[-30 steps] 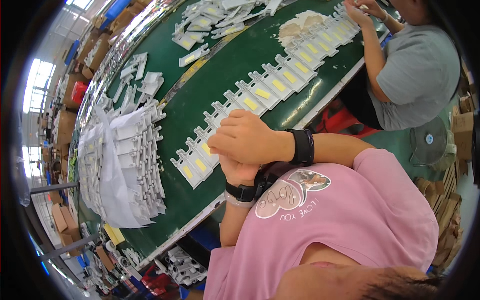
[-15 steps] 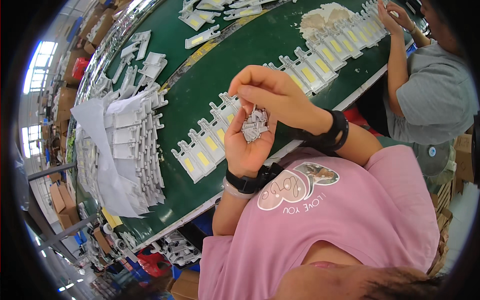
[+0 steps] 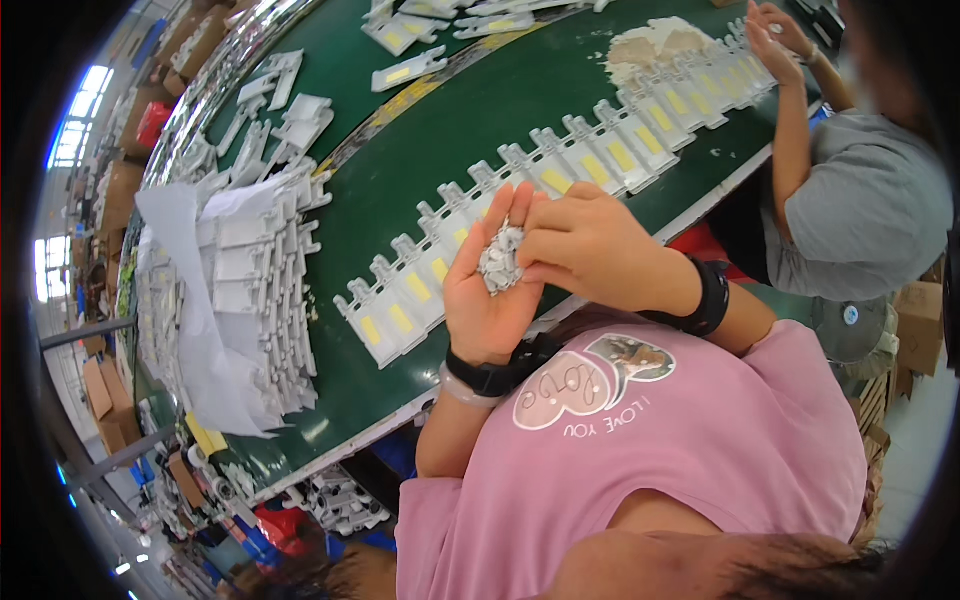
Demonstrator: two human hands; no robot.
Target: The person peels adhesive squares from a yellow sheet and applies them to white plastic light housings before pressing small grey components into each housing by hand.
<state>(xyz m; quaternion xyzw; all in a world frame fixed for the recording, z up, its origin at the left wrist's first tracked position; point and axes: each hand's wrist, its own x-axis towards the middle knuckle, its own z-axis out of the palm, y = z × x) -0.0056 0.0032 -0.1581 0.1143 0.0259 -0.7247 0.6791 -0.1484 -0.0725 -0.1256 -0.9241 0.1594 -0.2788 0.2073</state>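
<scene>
Cupped palm up over the near side of the table, my left hand [image 3: 487, 315] carries a heap of small white plastic pieces [image 3: 499, 262]. At the heap's right edge is my right hand [image 3: 590, 250], its fingers bent together and touching the pieces; what lies between the fingertips is hidden. Behind and under both hands runs a long row of flat white plastic housings [image 3: 413, 287], each with a yellow rectangle, set side by side along the table.
At left stands a tall stack of white housings [image 3: 240, 300] with white sheet [image 3: 190, 255] draped over it. Loose parts [image 3: 410, 70] lie across the green table [image 3: 370, 190]. A co-worker [image 3: 850, 200] works at the far right near a pale powdery heap [image 3: 655, 45].
My right hand has come down and right from above the left fingertips to the heap of pieces. My left hand's fingers have straightened. The view has shifted slightly.
</scene>
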